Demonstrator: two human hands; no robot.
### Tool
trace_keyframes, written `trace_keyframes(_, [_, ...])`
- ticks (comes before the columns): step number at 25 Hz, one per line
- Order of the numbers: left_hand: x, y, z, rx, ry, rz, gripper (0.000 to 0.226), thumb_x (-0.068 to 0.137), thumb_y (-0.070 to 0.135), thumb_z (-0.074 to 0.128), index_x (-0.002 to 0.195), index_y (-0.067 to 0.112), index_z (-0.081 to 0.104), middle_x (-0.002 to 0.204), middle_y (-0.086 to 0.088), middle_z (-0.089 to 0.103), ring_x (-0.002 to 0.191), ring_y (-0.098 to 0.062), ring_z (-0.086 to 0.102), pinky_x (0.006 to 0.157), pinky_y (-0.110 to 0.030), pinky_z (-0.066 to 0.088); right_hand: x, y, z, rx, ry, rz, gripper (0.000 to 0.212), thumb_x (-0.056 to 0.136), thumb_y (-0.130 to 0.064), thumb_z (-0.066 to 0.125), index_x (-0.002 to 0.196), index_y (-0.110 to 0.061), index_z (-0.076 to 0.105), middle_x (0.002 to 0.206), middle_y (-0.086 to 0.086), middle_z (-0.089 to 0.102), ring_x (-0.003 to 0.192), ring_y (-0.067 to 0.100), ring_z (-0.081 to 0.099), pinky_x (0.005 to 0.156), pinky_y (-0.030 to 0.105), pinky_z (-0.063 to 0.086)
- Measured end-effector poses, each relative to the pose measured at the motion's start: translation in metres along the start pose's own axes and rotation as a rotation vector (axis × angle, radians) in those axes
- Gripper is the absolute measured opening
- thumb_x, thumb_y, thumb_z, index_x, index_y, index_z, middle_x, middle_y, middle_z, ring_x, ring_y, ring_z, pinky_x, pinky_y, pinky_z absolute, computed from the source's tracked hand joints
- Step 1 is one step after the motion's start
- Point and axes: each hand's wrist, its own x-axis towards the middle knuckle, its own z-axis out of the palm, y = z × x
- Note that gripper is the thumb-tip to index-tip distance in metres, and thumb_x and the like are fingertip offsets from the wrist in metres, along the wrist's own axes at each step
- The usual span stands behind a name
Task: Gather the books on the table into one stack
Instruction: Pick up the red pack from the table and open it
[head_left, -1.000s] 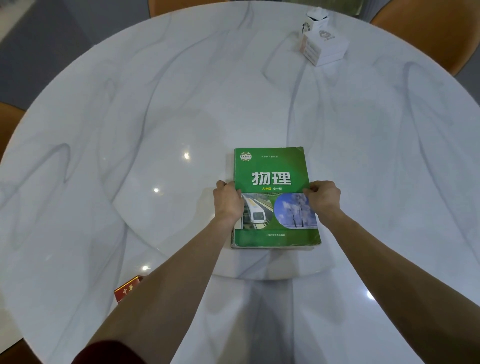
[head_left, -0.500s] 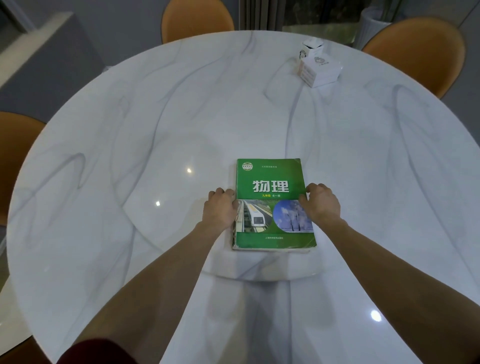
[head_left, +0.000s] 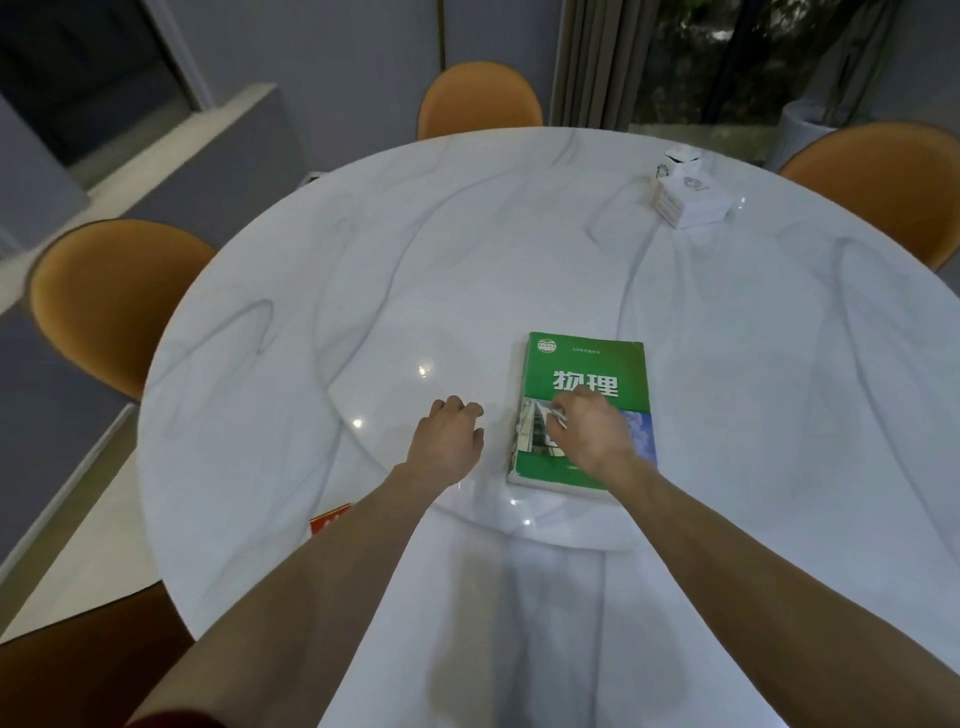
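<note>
A green-covered book lies flat on the round white marble table, right of centre, on the raised centre disc. Page edges of more than one book show down its left side. My right hand rests on the lower half of the green cover, fingers bent, gripping nothing. My left hand is on the table just left of the books, a small gap away from them, fingers loosely curled and holding nothing. A red item peeks out beside my left forearm near the table's left edge, mostly hidden.
White boxes stand at the far right of the table. Orange chairs stand around it at the left, the back and the right. A grey ledge and floor lie to the left.
Both hands have let go of the books' sides. My left hand moved left, off the stack, and my right hand moved onto the cover. The view has tilted up and swung left.
</note>
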Motion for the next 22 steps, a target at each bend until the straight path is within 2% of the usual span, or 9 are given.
trace_keyframes(5, [-0.051, -0.025, 0.006, 0.077, 0.014, -0.063, 0.037, 0.094, 0.027, 0.043, 0.128, 0.014, 0.051, 0.122, -0.01, 0.056, 0.115, -0.028, 0.048, 0.088, -0.039, 0.044, -0.012, -0.038, 0.015, -0.031, -0.095, -0.147, 0.034, 0.092, -0.028, 0.048, 0.118, -0.01, 0.061, 0.114, 0.015, 0.063, 0.102, 0.032, 0.059, 0.085, 0.038, 0.05])
trace_keyframes(11, [-0.107, -0.063, 0.015, 0.104, 0.008, -0.156, 0.039, 0.093, 0.033, 0.045, 0.126, 0.014, 0.05, 0.119, -0.008, 0.056, 0.113, -0.028, 0.048, 0.088, -0.039, 0.042, -0.032, -0.08, 0.05, -0.106, -0.225, -0.298, 0.038, 0.094, -0.032, 0.042, 0.126, -0.015, 0.054, 0.123, 0.008, 0.058, 0.114, 0.027, 0.051, 0.097, 0.04, 0.041])
trace_keyframes(17, [-0.147, -0.102, 0.018, 0.076, -0.001, -0.259, 0.039, 0.09, 0.031, 0.048, 0.125, 0.015, 0.048, 0.121, -0.006, 0.056, 0.114, -0.026, 0.047, 0.088, -0.035, 0.041, -0.046, -0.12, 0.083, -0.143, -0.317, -0.435, 0.038, 0.095, -0.031, 0.038, 0.126, -0.015, 0.052, 0.124, 0.007, 0.056, 0.114, 0.025, 0.049, 0.094, 0.035, 0.038])
trace_keyframes(22, [-0.163, -0.136, 0.027, -0.054, 0.023, -0.281, 0.054, 0.087, 0.031, 0.057, 0.135, 0.013, 0.041, 0.137, -0.008, 0.046, 0.129, -0.026, 0.038, 0.096, -0.035, 0.043, -0.051, -0.145, 0.111, -0.215, -0.379, -0.478, 0.037, 0.094, -0.031, 0.038, 0.124, -0.013, 0.054, 0.122, 0.008, 0.056, 0.114, 0.026, 0.049, 0.095, 0.037, 0.038])
